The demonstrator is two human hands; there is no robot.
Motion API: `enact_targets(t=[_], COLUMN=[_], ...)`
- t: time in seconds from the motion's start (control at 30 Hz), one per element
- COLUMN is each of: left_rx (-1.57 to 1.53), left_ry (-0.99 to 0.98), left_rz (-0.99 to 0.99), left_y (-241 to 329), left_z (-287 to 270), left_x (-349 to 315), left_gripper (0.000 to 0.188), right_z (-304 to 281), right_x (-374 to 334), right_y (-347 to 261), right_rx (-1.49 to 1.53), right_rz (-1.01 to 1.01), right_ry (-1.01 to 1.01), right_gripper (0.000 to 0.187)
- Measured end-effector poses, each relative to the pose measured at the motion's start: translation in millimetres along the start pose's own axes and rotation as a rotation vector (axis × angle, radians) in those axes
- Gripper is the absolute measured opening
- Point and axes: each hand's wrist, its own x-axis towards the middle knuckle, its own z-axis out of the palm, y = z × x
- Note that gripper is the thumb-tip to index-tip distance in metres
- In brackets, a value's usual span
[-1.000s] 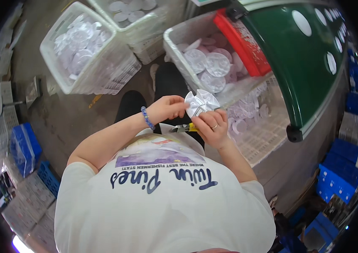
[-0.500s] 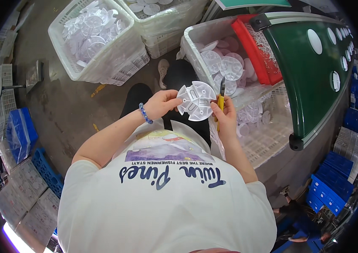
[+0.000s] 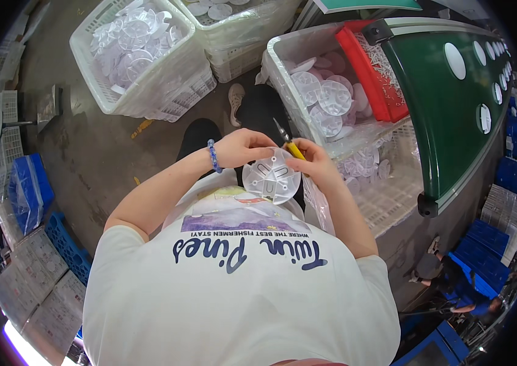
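My left hand (image 3: 243,148) grips the upper left rim of a round translucent plastic disc (image 3: 271,177) with raised ribs, held flat above my lap. My right hand (image 3: 314,163) touches the disc's right rim and holds a small knife with a yellow handle (image 3: 288,143), its blade pointing up and away. A blue bead bracelet (image 3: 212,156) sits on my left wrist. Just past my hands a lined white crate (image 3: 283,55) holds several more such discs.
A white basket (image 3: 94,70) full of discs stands on the concrete floor to the far left, another behind it. A red bin (image 3: 362,67) and a green belt conveyor (image 3: 447,104) carrying discs lie to the right. Blue crates (image 3: 484,244) sit lower right, flat trays lower left.
The disc has turned from edge-on and crumpled-looking to flat and face-up, and has come lower, closer to my chest. Both hands stayed on it, the knife still in my right.
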Motion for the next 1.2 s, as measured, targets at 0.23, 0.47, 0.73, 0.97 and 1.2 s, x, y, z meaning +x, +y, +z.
enact_targets(t=[0.23,0.47,0.73,0.97,1.2], left_rx=[-0.166,-0.177,0.037,0.234,0.547], left_ry=[0.285,0.253,0.439,0.564,0.602], left_rz=[-0.003,0.127,0.150,0.038,0.051], left_y=[-14.4,-15.0,-5.2,-12.4,-27.1], left_z=[1.8,15.2,23.0,26.1,18.0], left_x=[-6.1,-7.5,-16.7,-17.1,-7.5], left_gripper=[0.036,0.044,0.041,0.030,0.027], right_z=[-8.9,19.8,36.7,36.1,29.2], right_x=[-20.5,-34.5,-27.7,-21.7,-15.6], right_y=[-10.7,-23.6,-26.2,-10.7,12.0], right_rx=[-0.562,-1.396,-1.471,-1.502,-1.369], right_rz=[-0.292,-0.512,-0.430,-0.488,-0.444], right_ry=[0.257,0.284,0.306,0.246,0.232], right_gripper=[0.062,0.064,0.061,0.056,0.055])
